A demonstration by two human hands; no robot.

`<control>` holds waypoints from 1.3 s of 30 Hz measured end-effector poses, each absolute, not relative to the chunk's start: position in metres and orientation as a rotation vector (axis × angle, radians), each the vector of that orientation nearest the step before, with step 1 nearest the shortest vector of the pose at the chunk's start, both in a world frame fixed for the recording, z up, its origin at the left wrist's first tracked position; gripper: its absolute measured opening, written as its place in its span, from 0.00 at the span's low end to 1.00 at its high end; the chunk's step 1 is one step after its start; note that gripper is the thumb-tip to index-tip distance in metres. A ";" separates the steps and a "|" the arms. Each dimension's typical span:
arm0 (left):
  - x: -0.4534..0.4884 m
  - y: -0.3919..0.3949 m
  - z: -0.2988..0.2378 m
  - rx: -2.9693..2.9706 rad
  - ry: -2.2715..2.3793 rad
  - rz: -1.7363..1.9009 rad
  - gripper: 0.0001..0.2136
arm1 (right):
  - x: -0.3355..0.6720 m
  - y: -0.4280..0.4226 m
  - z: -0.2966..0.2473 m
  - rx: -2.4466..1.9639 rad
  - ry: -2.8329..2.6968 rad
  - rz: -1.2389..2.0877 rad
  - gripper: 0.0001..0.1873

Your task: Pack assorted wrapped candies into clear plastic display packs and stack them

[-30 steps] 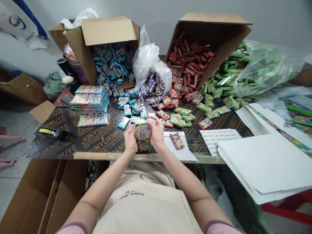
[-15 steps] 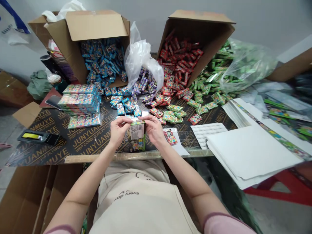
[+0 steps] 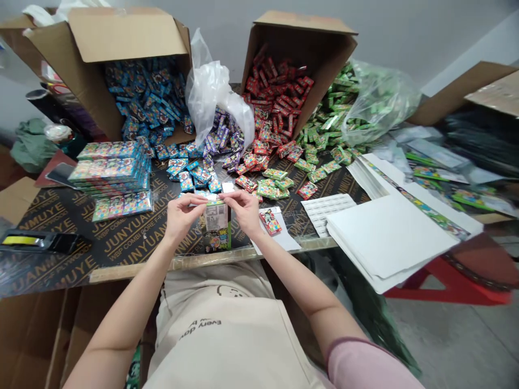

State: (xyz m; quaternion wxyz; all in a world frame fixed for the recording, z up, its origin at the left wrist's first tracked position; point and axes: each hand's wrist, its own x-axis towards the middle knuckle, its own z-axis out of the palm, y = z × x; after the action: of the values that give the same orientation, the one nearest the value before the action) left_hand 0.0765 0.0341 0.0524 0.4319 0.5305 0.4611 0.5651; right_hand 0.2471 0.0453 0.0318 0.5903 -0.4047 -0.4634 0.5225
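A small upright printed carton [image 3: 217, 229] stands on the table [image 3: 121, 237] near its front edge. My left hand [image 3: 181, 215] pinches at the carton's top from the left. From the right, my right hand [image 3: 244, 210] is closed on the same top edge. A single red packet [image 3: 270, 221] lies on a white sheet just right of my right hand. Loose blue packets [image 3: 194, 175] and green packets [image 3: 273, 186] lie scattered right behind the carton.
Two tipped cardboard boxes at the back spill blue packets [image 3: 150, 102] and red packets [image 3: 279, 97]. Plastic bags hold purple packets [image 3: 221, 138] and green ones [image 3: 344, 108]. A stack of filled trays [image 3: 111, 170] stands left, white cardboard sheets [image 3: 385, 237] right, and a tape dispenser [image 3: 36, 241] far left.
My hands rose from the carton's sides to its top edge and now pinch there. The camera view swung to the right.
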 end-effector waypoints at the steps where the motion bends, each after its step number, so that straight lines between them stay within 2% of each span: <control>1: 0.076 0.034 0.055 1.403 1.183 1.386 0.03 | 0.249 0.044 0.032 -0.933 -1.133 1.168 0.09; 7: 0.068 0.047 0.069 1.427 1.288 1.156 0.09 | 0.259 0.048 0.039 -1.014 -1.310 1.130 0.06; 12: 0.068 0.051 0.072 1.516 1.256 1.112 0.07 | 0.263 0.056 0.044 -1.022 -1.402 1.152 0.09; 18: 0.073 0.038 0.076 1.941 1.203 1.107 0.08 | 0.269 0.046 0.051 -1.006 -1.528 1.191 0.12; 22: 0.073 0.035 0.071 2.296 1.182 1.036 0.08 | 0.296 0.052 0.039 -0.952 -1.678 1.119 0.19; 24: 0.072 0.035 0.067 2.404 1.187 0.978 0.08 | 0.320 0.062 0.023 -1.133 -1.663 0.899 0.17; 26: 0.072 0.035 0.063 2.460 1.164 0.963 0.10 | 0.345 0.072 0.002 -1.428 -1.695 0.667 0.12; 30: 0.072 0.033 0.059 2.464 1.119 0.984 0.12 | 0.376 0.080 -0.037 -1.893 -1.941 0.529 0.05; 39: 0.074 0.030 0.057 2.429 1.144 1.054 0.12 | 0.370 0.077 -0.057 -1.943 -1.930 0.524 0.06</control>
State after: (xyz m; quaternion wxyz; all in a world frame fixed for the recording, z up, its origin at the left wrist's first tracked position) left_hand 0.0739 0.0296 0.0566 0.1283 0.8352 0.3932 0.3623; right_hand 0.3703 0.0771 -0.0566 0.1756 -0.6860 -0.6814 0.1850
